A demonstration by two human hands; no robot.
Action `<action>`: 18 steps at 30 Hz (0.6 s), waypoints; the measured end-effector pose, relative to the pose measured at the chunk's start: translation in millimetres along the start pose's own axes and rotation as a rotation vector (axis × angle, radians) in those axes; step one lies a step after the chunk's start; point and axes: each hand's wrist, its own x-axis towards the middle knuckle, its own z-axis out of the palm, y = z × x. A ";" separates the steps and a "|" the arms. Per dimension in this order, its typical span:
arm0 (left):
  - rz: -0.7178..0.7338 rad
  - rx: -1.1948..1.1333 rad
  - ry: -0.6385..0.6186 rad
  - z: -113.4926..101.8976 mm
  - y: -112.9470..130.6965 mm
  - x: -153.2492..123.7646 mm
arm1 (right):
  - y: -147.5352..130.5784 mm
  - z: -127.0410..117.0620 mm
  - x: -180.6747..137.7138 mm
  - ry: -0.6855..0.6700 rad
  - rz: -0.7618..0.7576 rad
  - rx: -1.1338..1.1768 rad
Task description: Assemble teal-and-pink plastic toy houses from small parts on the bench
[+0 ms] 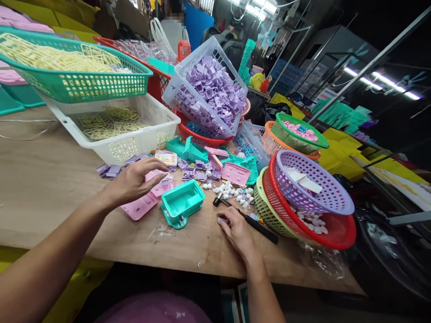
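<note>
"What is our right hand (236, 229) holding?"

"Thumb and forefinger pinch a small lilac piece (222, 219), just right of lower centre."

"And our left hand (136, 176)?"

"Over the pink trays (139, 206), left of centre, fingers curved, with a narrow gap between thumb and fingertips."

"What do we have between our hands?"

"A turquoise case (182, 204), open side up."

"Farther out?"

"A hammer (262, 229) beside our right hand, stacked baskets (328, 186) at the right, and a tilted crate (172, 85) of lilac parts (212, 80) at upper centre."
</note>
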 end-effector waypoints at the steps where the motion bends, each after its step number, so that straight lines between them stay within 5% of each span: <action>1: -0.031 0.013 0.015 2.4 -4.1 5.2 | -1.5 5.7 7.4 0.016 -0.014 -0.001; 6: -0.071 0.013 0.001 24.9 -6.5 22.9 | -17.2 23.5 40.5 0.082 -0.102 0.029; 10: -0.013 0.036 -0.004 34.6 -6.9 24.6 | -13.3 12.6 46.5 0.124 -0.184 0.017; 15: -0.016 0.054 -0.018 26.7 -6.0 29.5 | 21.9 -16.5 46.0 0.344 -0.003 -0.302; 18: 0.038 0.052 -0.070 30.8 15.4 32.5 | 33.5 -22.4 53.0 0.326 0.017 -0.398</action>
